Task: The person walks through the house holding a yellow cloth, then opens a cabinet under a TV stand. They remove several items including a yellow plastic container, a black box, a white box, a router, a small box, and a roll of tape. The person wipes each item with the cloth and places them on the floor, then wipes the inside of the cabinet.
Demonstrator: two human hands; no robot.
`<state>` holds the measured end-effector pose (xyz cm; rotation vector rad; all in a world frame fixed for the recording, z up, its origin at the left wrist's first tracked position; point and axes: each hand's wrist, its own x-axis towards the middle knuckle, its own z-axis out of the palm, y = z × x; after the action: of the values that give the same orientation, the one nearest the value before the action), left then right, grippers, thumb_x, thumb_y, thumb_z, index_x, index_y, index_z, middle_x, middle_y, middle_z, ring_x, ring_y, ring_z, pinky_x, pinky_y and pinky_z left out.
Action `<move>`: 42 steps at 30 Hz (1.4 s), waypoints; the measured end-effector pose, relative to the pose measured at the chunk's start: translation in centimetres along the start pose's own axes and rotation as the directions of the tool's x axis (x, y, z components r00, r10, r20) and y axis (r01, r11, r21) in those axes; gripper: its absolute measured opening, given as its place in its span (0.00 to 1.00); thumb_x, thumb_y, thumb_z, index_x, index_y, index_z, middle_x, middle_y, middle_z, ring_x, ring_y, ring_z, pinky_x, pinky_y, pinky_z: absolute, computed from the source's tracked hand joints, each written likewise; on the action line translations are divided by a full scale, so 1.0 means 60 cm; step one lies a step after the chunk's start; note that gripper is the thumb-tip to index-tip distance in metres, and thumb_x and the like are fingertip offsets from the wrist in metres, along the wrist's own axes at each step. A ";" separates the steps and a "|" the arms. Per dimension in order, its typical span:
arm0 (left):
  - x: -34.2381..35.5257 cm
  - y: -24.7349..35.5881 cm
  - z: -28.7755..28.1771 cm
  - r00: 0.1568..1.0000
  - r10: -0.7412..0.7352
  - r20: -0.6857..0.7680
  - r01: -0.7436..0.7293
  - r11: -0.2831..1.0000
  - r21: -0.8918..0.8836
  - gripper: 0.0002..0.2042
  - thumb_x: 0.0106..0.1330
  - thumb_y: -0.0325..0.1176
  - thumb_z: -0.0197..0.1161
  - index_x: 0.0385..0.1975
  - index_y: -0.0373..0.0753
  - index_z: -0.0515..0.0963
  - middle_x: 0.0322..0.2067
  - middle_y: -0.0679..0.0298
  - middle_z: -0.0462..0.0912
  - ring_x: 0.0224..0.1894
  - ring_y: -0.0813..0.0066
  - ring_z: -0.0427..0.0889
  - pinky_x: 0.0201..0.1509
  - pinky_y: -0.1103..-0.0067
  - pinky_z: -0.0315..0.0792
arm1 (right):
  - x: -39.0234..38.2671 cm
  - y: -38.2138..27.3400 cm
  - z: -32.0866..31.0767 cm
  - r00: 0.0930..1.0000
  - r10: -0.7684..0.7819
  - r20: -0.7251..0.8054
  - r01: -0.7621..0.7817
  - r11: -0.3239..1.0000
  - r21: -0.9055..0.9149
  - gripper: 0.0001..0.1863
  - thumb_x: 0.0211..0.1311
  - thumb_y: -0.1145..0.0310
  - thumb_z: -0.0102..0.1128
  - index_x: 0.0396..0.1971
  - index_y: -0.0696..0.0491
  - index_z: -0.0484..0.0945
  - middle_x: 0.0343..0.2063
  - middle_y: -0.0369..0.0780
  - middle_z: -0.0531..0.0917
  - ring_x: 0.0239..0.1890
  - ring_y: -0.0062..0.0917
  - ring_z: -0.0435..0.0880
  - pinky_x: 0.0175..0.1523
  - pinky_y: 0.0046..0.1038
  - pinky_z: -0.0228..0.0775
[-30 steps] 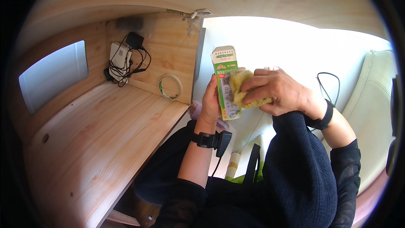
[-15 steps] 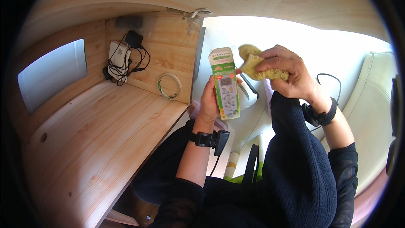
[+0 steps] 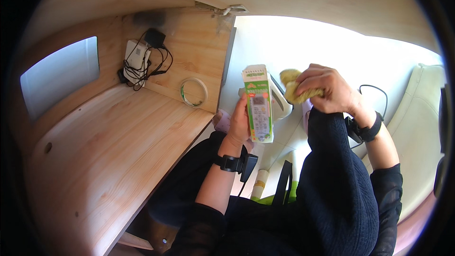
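Note:
Upright in my left hand (image 3: 240, 123) is a slim green and white cardboard box (image 3: 263, 87), gripped along its left side and lower part. Its face shows a remote control with a small grey screen and rows of buttons; whether that is printed or inside cannot be told. My right hand (image 3: 327, 87) is closed round a bunched yellow-green cloth (image 3: 296, 90), held to the right of the box and apart from it. The cloth's lower folds are partly covered by my fingers.
On my left, a wooden shelf (image 3: 118, 142) holds a tape roll (image 3: 194, 92) leaning against its end panel. A white device (image 3: 137, 57) with tangled black cables (image 3: 161, 64) sits in the corner. A cream padded seat (image 3: 407, 132) stands at the right.
The box has moved slightly right and down with my left hand. My right hand has lowered, and the cloth is bunched more tightly and lies farther from the box's top.

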<state>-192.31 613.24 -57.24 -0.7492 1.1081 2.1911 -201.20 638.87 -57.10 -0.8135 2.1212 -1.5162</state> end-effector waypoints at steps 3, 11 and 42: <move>-0.011 -0.024 -0.022 0.998 0.025 -0.059 -0.020 0.996 0.083 0.22 0.74 0.50 0.40 0.54 0.42 0.69 0.44 0.67 0.78 0.47 0.81 0.76 0.49 0.82 0.71 | -0.007 0.021 -0.004 0.980 0.130 -0.154 -0.106 0.982 0.154 0.18 0.38 0.71 0.53 0.33 0.54 0.84 0.40 0.43 0.82 0.42 0.34 0.81 0.51 0.34 0.75; 0.007 -0.074 -0.041 0.945 0.177 -0.275 -0.089 0.948 0.306 0.18 0.73 0.43 0.49 0.55 0.38 0.70 0.42 0.70 0.76 0.44 0.85 0.71 0.48 0.84 0.67 | -0.012 0.034 0.004 0.910 0.315 -0.270 -0.213 0.913 0.349 0.21 0.43 0.80 0.46 0.38 0.55 0.82 0.45 0.43 0.79 0.48 0.30 0.78 0.55 0.31 0.71; 0.006 0.053 -0.070 0.388 0.866 -0.315 0.119 0.292 0.949 0.23 0.57 0.20 0.58 0.55 0.31 0.66 0.42 0.54 0.75 0.47 0.55 0.70 0.48 0.69 0.70 | 0.019 0.009 0.029 0.919 0.262 -0.296 -0.082 0.859 0.506 0.20 0.47 0.84 0.44 0.40 0.58 0.80 0.47 0.40 0.76 0.49 0.27 0.76 0.57 0.28 0.68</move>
<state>-193.84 608.21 -57.92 -1.0160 3.0588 0.8916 -201.07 636.99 -58.17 -0.1653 1.8319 -2.0891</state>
